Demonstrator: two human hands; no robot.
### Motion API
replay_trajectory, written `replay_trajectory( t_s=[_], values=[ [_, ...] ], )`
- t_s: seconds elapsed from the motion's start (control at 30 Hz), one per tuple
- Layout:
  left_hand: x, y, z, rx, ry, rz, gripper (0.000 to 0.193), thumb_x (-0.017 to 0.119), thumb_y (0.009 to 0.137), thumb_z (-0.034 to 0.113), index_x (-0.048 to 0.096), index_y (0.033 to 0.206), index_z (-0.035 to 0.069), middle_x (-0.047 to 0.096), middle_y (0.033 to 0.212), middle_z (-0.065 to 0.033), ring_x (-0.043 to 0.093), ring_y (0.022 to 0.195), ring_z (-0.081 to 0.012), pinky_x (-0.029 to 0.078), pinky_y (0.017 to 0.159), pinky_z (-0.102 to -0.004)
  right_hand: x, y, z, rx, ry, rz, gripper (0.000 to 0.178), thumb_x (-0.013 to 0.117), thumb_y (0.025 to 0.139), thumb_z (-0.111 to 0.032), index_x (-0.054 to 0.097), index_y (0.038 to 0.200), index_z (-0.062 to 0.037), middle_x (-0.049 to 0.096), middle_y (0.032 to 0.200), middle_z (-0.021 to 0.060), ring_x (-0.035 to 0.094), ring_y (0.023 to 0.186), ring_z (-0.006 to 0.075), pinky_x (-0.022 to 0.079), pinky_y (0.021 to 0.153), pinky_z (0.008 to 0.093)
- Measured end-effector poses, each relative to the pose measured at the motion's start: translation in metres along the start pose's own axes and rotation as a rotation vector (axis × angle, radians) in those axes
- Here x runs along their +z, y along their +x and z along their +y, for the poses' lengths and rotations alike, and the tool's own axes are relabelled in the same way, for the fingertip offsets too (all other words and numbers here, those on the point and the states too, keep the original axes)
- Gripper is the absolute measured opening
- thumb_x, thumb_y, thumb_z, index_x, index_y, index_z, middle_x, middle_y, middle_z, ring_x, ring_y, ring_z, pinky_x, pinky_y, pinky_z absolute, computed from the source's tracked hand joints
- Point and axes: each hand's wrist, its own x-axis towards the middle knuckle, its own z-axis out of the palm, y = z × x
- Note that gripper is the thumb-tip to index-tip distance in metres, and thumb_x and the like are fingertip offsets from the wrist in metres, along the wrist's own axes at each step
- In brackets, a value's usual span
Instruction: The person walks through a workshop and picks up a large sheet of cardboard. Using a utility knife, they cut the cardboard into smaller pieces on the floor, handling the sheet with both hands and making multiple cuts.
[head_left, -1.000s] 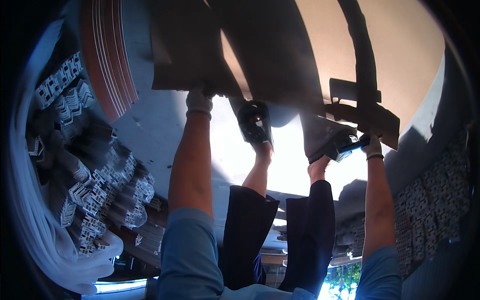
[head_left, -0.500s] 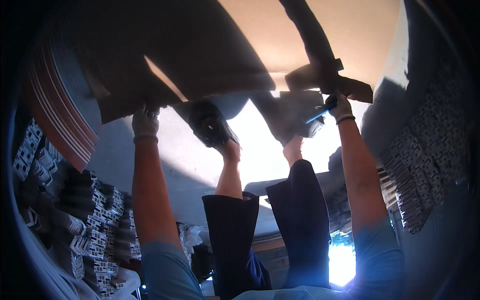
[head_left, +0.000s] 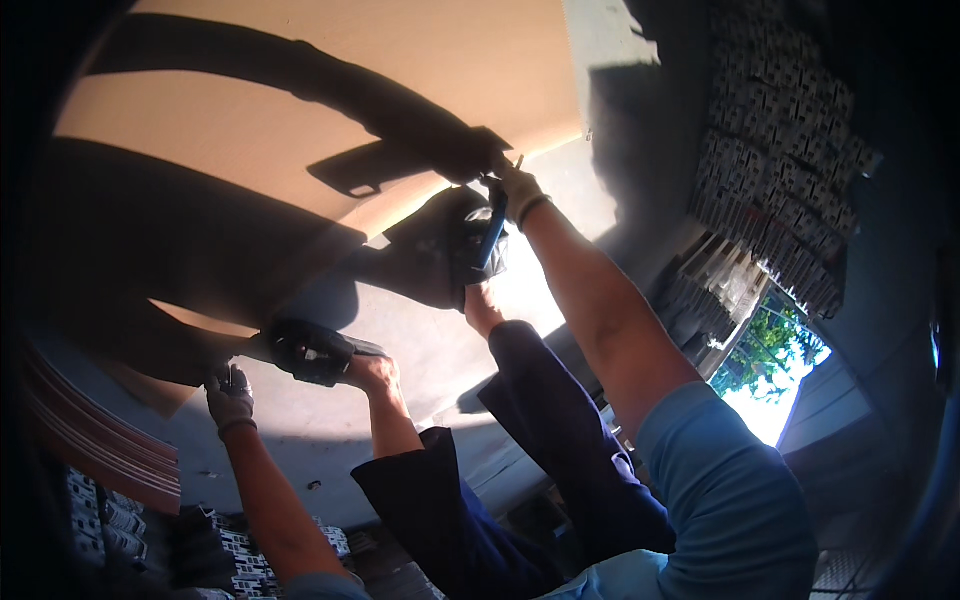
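A large brown cardboard sheet spreads across the floor ahead of me, with heavy shadows over it. My left hand, in a pale glove, is closed at its near edge on the left, in shade. Farther right, my right hand, also gloved, is closed around a slim blue tool at the sheet's edge. The tool slants down toward my right foot; its exact kind is unclear. My dark sandals stand close to the near edge, between my two hands.
Bundled patterned pieces are stacked high on the right. Reddish-brown strips lie at the left, with more patterned stacks beyond them. Behind my right arm is a bright opening with green leaves.
The view has swung, so the sheet and both feet sit farther left and tilted. Both hands stay at the sheet's near edge, and the blue tool now points more steeply downward.
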Motion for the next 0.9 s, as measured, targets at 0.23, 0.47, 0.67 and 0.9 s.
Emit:
replay_trajectory(
  t_s=[0.23, 0.47, 0.67, 0.9],
  values=[
    [-0.018, -0.147, -0.029, -0.096, 0.516, 0.061, 0.052, 0.063, 0.085, 0.045, 0.049, 0.123, 0.012, 0.053, 0.119, -0.0113, 0.055, 0.097, -0.0296, 0.043, 0.082, -0.0432, -0.097, -0.072, -0.015, 0.078, -0.444, -0.082, 0.03, 0.056, 0.09, -0.037, 0.053, 0.091, -0.007, 0.064, 0.072, 0.0107, 0.047, 0.044, 0.0106, 0.039, 0.039, 0.0268],
    [-0.058, -0.374, -0.029, -0.143, 0.681, 0.02, 0.041, 0.061, 0.086, 0.032, 0.049, 0.117, 0.008, 0.056, 0.1, -0.0132, 0.059, 0.077, -0.0281, 0.049, 0.064, -0.0409, -0.275, -0.23, -0.037, 0.221, -1.14, -0.214, 0.038, 0.059, 0.086, -0.039, 0.063, 0.095, -0.0019, 0.068, 0.079, 0.0115, 0.064, 0.062, 0.0182, 0.051, 0.056, 0.0327],
    [-0.07, -0.535, -0.013, -0.035, 0.692, -0.015, 0.039, 0.06, 0.084, 0.032, 0.054, 0.112, 0.006, 0.06, 0.089, -0.0138, 0.061, 0.074, -0.0299, 0.051, 0.063, -0.0442, -0.408, -0.307, -0.064, 0.345, -0.991, -0.414, 0.03, 0.062, 0.086, -0.031, 0.063, 0.094, -0.0025, 0.067, 0.081, 0.0118, 0.065, 0.064, 0.0208, 0.053, 0.054, 0.0347],
    [-0.057, -0.596, 0.029, 0.051, 0.829, -0.317, 0.042, 0.054, 0.089, 0.025, 0.05, 0.125, 0.004, 0.061, 0.102, -0.0172, 0.061, 0.089, -0.03, 0.051, 0.077, -0.0421, -0.38, -0.364, -0.182, -0.167, -1.068, -0.314, 0.03, 0.061, 0.086, -0.03, 0.061, 0.107, -0.0082, 0.065, 0.085, 0.0143, 0.065, 0.065, 0.0246, 0.054, 0.054, 0.0367]
  ],
)
